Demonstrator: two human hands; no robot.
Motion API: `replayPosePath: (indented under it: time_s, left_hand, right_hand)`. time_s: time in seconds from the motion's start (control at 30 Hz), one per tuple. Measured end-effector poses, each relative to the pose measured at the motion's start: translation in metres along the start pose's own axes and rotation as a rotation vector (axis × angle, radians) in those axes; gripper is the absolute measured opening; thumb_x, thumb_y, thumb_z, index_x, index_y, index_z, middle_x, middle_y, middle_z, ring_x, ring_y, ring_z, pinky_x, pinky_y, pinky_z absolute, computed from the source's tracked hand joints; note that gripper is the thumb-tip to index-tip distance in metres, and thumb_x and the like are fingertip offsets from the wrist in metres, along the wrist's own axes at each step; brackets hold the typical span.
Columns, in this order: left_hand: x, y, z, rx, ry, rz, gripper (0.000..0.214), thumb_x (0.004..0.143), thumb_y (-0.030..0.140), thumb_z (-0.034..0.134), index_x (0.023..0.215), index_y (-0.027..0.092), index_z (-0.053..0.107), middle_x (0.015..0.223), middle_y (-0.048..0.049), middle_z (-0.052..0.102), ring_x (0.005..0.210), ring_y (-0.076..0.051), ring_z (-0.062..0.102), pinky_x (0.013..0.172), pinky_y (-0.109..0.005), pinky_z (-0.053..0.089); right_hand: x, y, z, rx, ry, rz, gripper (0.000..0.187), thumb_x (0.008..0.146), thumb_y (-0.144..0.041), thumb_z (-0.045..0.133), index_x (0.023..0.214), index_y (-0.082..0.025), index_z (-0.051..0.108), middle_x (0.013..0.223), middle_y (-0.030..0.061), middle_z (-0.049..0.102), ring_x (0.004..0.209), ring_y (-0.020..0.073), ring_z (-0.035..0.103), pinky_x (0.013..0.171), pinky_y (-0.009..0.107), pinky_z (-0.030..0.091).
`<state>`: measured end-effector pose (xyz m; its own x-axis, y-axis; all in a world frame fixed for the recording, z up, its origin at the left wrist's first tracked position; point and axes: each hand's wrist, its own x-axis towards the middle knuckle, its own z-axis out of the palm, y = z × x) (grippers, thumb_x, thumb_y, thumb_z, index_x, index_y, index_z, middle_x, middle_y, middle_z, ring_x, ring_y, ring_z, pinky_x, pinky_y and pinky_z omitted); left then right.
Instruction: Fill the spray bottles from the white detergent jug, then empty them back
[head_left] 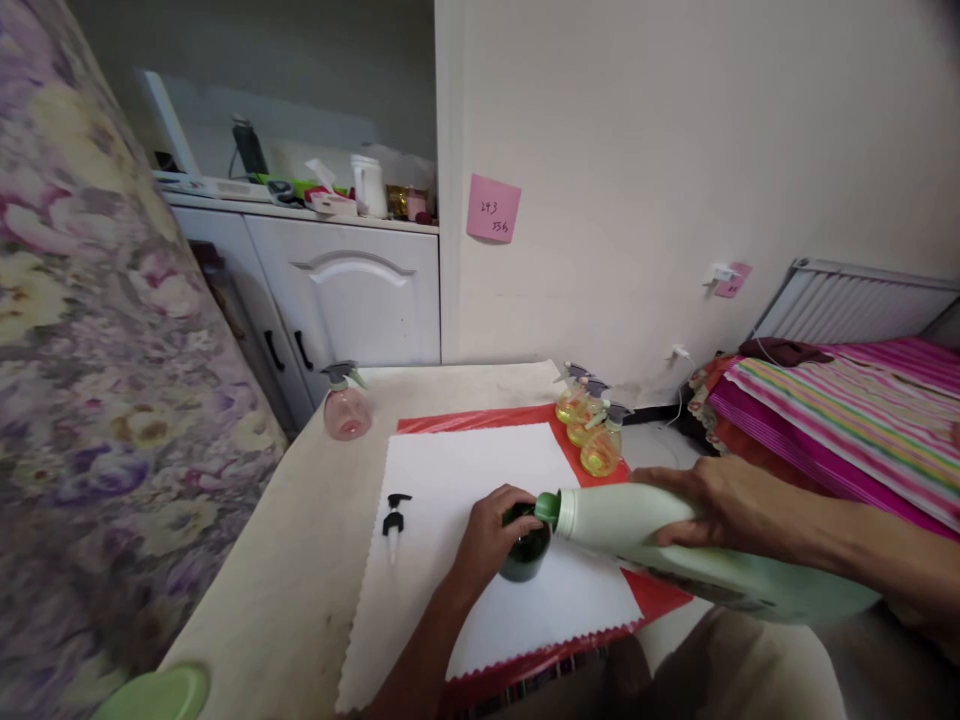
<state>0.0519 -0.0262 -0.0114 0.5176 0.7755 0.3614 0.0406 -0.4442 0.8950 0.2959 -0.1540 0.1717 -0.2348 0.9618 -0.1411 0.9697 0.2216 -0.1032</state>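
Note:
My left hand (495, 530) is wrapped round the neck of a dark green bottle (524, 562) standing on a white sheet (465, 460). In my right hand (697, 500) is a large pale green jug (622, 520), tilted almost level. Its green spout (548, 508) reaches the mouth of the dark bottle; whether liquid flows cannot be made out. A black pump top (395, 515) with a clear tube lies on the sheet, left of my left hand.
Several spray bottles with yellow liquid (600, 452) stand at the table's back right. A pink spray bottle (347, 412) is at the back left. A light green lid-like object (161, 695) sits at the front left. Red plastic (487, 416) lies beneath the sheet; a bed (840, 400) is at right.

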Motion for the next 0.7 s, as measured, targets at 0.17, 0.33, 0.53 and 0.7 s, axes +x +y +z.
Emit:
replayPosePath:
  time_s: [0.17, 0.33, 0.53, 0.7]
  left_hand:
    - [0.000, -0.001, -0.001, 0.006, 0.001, 0.003, 0.016, 0.075, 0.019, 0.069, 0.090, 0.022, 0.072, 0.091, -0.0024, 0.069, 0.088, -0.019, 0.063, 0.083, -0.029, 0.046]
    - [-0.001, 0.003, 0.001, 0.033, 0.004, 0.007, 0.015, 0.077, 0.018, 0.066, 0.091, 0.022, 0.070, 0.092, -0.0024, 0.069, 0.090, -0.019, 0.064, 0.084, -0.030, 0.046]
    - [-0.004, 0.005, 0.002, 0.080, 0.032, 0.014, 0.017, 0.078, 0.017, 0.063, 0.093, 0.021, 0.070, 0.095, -0.0034, 0.069, 0.093, -0.019, 0.064, 0.087, -0.031, 0.046]
    - [-0.006, 0.000, 0.001, 0.115, 0.019, -0.018, 0.031, 0.073, 0.017, 0.068, 0.104, 0.023, 0.068, 0.108, -0.0052, 0.069, 0.104, -0.022, 0.062, 0.095, -0.035, 0.046]
  right_hand:
    - [-0.004, 0.011, 0.015, 0.082, 0.034, 0.043, 0.058, 0.082, -0.063, 0.056, 0.130, -0.030, 0.057, 0.068, 0.0040, 0.072, 0.057, 0.0224, 0.066, 0.049, 0.026, 0.037]
    - [-0.007, 0.018, 0.028, 0.173, 0.070, 0.053, 0.055, 0.081, -0.060, 0.059, 0.128, -0.032, 0.059, 0.079, 0.0041, 0.076, 0.063, 0.0237, 0.068, 0.056, 0.027, 0.044]
    - [-0.012, 0.026, 0.036, 0.192, 0.081, 0.099, 0.058, 0.082, -0.059, 0.059, 0.133, -0.033, 0.055, 0.079, 0.0034, 0.074, 0.068, 0.0250, 0.068, 0.059, 0.028, 0.044]
    - [-0.015, 0.040, 0.043, 0.447, 0.240, 0.139, 0.055, 0.077, -0.051, 0.068, 0.128, -0.032, 0.059, 0.106, 0.0035, 0.074, 0.089, 0.0269, 0.068, 0.076, 0.031, 0.052]
